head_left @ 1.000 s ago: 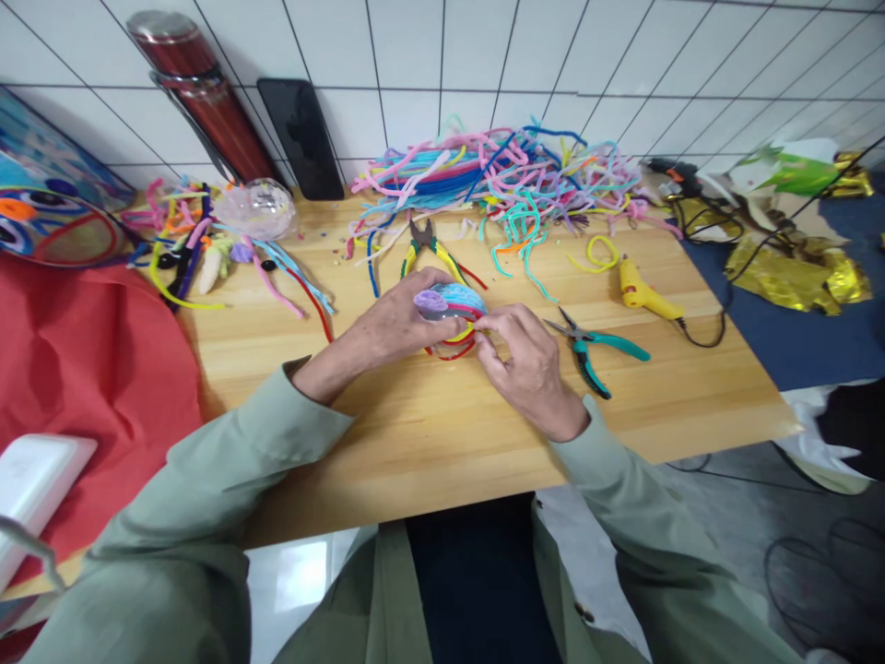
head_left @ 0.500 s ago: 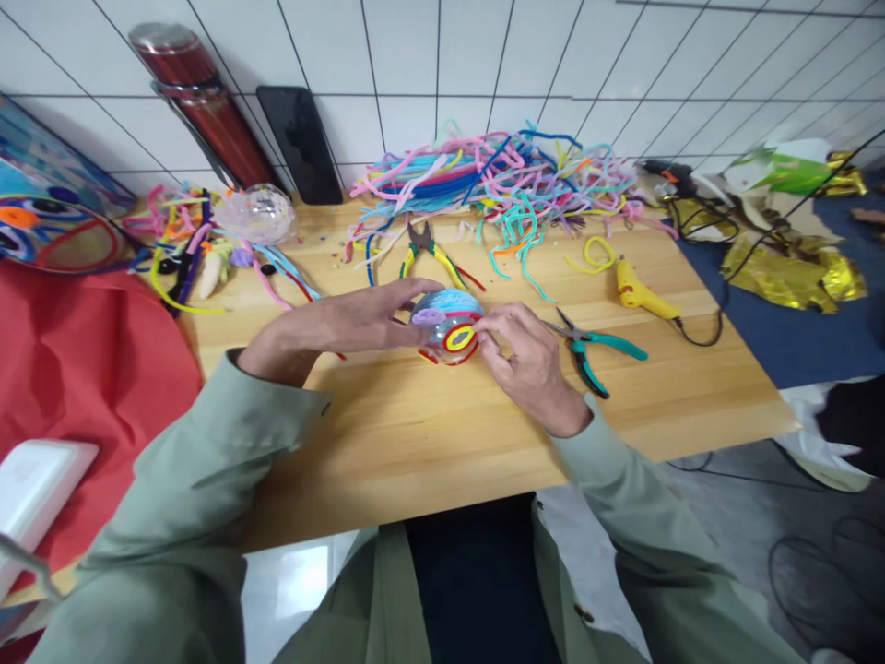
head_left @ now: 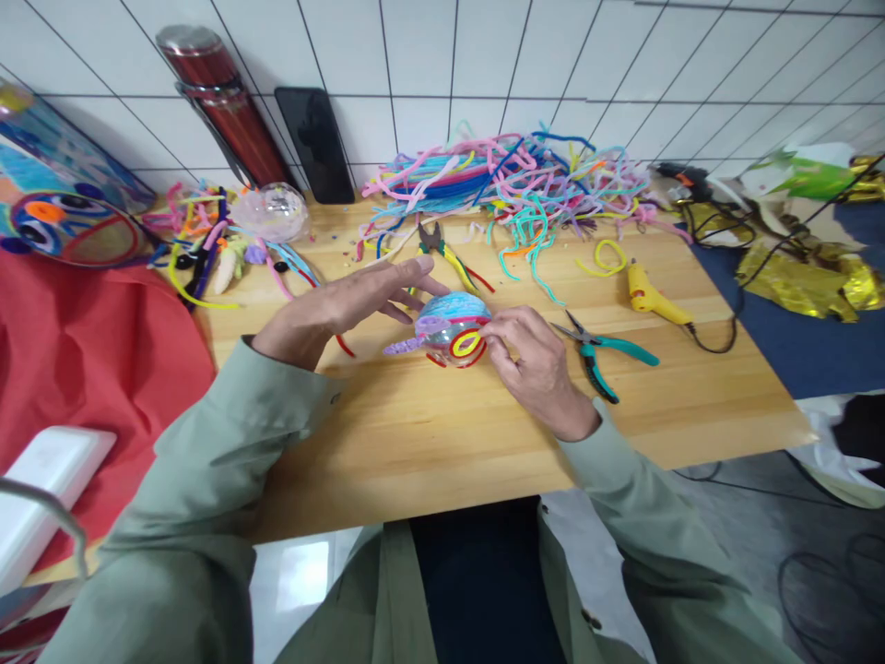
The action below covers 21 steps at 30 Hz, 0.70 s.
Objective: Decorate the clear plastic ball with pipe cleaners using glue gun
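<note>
A clear ball (head_left: 453,327) wrapped in blue, purple, red and yellow pipe cleaners rests on the wooden table (head_left: 442,433). My right hand (head_left: 536,369) grips its right side with curled fingers. A purple pipe cleaner end sticks out to the ball's lower left. My left hand (head_left: 346,309) hovers just left of the ball, fingers stretched out flat and holding nothing.
Teal-handled pliers (head_left: 601,352) lie right of my right hand, a yellow glue gun (head_left: 650,295) beyond them. Yellow-handled pliers (head_left: 442,251) and a heap of pipe cleaners (head_left: 512,184) lie behind. A second clear ball (head_left: 271,210), red tube (head_left: 221,106) and phone (head_left: 314,143) stand at the back left.
My left hand has let go of the ball and drawn back to the left with its fingers spread. My right hand still holds the ball, and a purple end now sticks out.
</note>
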Motion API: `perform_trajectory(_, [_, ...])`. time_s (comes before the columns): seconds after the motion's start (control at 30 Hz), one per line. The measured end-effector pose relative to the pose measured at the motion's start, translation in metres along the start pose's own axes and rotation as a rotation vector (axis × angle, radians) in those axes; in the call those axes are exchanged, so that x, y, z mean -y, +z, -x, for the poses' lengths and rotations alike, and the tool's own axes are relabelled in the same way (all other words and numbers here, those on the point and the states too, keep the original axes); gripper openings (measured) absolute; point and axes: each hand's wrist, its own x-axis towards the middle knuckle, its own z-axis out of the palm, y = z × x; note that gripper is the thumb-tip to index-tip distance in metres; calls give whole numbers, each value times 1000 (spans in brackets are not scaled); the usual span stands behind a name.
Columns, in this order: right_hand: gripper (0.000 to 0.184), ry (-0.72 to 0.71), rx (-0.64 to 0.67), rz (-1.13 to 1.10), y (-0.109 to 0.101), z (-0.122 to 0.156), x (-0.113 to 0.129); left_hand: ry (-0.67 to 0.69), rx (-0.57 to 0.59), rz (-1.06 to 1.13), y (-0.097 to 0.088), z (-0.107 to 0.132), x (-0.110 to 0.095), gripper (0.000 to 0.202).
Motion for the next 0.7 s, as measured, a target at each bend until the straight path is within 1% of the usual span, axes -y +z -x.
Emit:
perform_trajectory(0.03, [31,-1,1,1,0,0,0,22,-54,-5,2,-2,1,62])
perform_trajectory(0.1, [31,3,13,1,1,1,1,48,-73,-44,7,-7,2,59])
perform_trajectory(0.23, [30,-5,36,4,2,0,2,72,-27,-175,17,-11,0,61])
perform_trajectory(0.37, [30,-48,35,10,2,-3,5,99,13,-303,26,-7,-4,74])
perform_trajectory(0.53, [30,-49,70,8,1,-5,9,85,114,-314,30,-5,-5,67])
perform_trajectory(0.7, [31,-65,56,7,1,-5,10,60,96,-293,33,-5,-6,62])
